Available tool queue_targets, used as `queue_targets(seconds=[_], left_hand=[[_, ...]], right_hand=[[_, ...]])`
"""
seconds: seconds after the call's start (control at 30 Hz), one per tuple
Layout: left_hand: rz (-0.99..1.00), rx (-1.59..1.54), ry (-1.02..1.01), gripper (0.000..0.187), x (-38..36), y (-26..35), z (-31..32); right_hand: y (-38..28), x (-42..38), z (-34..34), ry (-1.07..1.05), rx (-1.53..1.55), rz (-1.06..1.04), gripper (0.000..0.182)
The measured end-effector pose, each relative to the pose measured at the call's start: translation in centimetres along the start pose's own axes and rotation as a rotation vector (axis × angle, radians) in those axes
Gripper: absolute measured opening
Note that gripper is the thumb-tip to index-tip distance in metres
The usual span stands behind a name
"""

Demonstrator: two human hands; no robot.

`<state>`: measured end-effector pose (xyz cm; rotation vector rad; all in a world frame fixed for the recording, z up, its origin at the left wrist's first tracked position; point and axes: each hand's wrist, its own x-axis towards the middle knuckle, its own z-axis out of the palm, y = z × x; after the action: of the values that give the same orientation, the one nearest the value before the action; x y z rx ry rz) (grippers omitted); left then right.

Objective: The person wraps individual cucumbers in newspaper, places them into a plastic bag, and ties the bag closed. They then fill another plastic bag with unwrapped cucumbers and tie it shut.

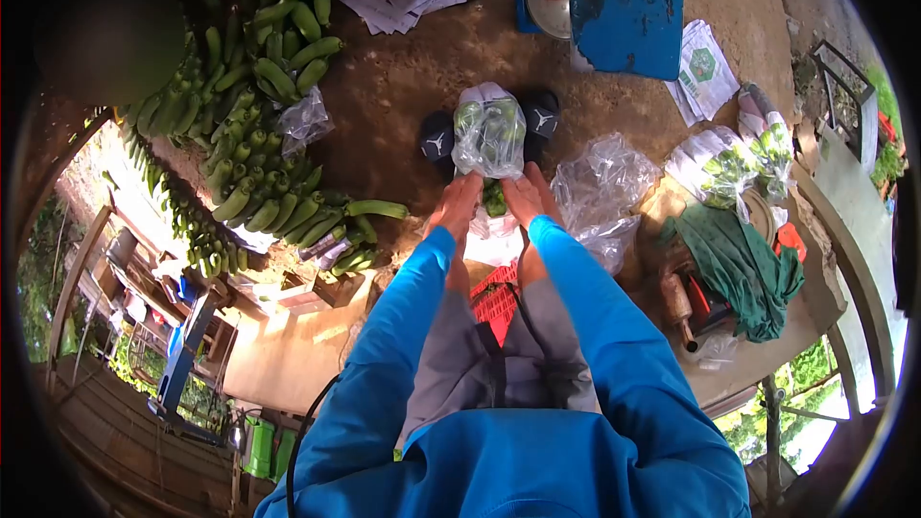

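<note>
Hands, left [457,203] and right [527,198], grip bagged green bananas [489,132] at near end; bag's long axis points away, toward blue scale [624,10].

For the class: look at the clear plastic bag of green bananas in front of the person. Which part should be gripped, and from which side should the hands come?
Probably the near end of the plastic bag, where the left hand and right hand already meet it, one at each side. The bag looks full and rounded, so its loose near edge gives film to pinch. Coming from the person's own side avoids the shoes flanking it.
</note>
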<state>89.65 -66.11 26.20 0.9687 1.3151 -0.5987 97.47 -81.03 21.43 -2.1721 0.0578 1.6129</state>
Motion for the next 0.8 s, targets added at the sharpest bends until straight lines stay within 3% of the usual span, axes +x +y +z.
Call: queue_targets(seconds=[0.07,0.13,0.17,0.2,0.3,0.4,0.47,0.5,0.57,0.6,0.67,0.7,0.73,0.8], left_hand=[[-0.015,0.010,-0.028,0.053,-0.3,0.3,-0.3],[0.031,0.112,-0.073,0.053,0.7,0.3,0.1],[0.097,0.115,-0.023,0.050,0.5,0.0,0.6],[0.090,0.113,-0.025,0.050,0.8,0.1,0.8],[-0.050,0.049,-0.172,0.051,1.9,-0.8,0.9],[-0.025,-0.069,-0.077,0.051,1.7,-2.1,1.3],[-0.120,-0.359,-0.067,0.048,0.7,-1.9,1.0],[-0.119,-0.367,-0.063,0.048,1.1,-2.6,0.0],[0.315,0.384,-0.169,0.046,1.7,-4.6,-2.1],[0.316,0.374,-0.168,0.046,1.7,-5.1,-2.1],[0.601,0.119,-0.013,0.046,0.7,-6.3,-1.8],[0.605,0.105,-0.011,0.046,-0.4,-4.8,-1.7],[0.572,0.240,0.023,0.044,-1.5,-3.3,-1.8],[0.534,0.363,0.060,0.042,-4.0,0.7,-2.2]], right_hand=[[-1.4,-0.7,0.6,0.045,-0.074,-0.026,0.053],[-6.6,-3.1,-3.3,-0.090,-0.145,0.040,0.052],[-6.3,-3.2,-3.5,-0.058,-0.207,-0.088,0.050],[-4.8,-2.2,-3.2,-0.062,-0.209,-0.083,0.050],[-3.0,-1.3,-3.7,-0.180,-0.248,-0.223,0.055],[-5.8,-3.9,-6.5,-0.153,-0.442,-0.180,0.050],[-6.8,-6.0,-7.4,0.004,-0.592,-0.389,0.043],[-8.0,-7.1,-8.0,-0.001,-0.597,-0.394,0.043],[-10.1,-9.1,-8.9,-0.020,-0.602,-0.336,0.041],[-10.5,-9.0,-8.6,-0.021,-0.613,-0.337,0.041],[-11.4,-9.0,-7.9,-0.142,-0.659,-0.672,0.041],[-11.4,-8.3,-6.8,-0.032,-0.673,-0.857,0.040],[-11.4,-7.1,-5.9,-0.038,-0.686,-0.859,0.040],[-13.3,-4.8,-4.4,-0.215,-0.162,-0.297,0.038]])
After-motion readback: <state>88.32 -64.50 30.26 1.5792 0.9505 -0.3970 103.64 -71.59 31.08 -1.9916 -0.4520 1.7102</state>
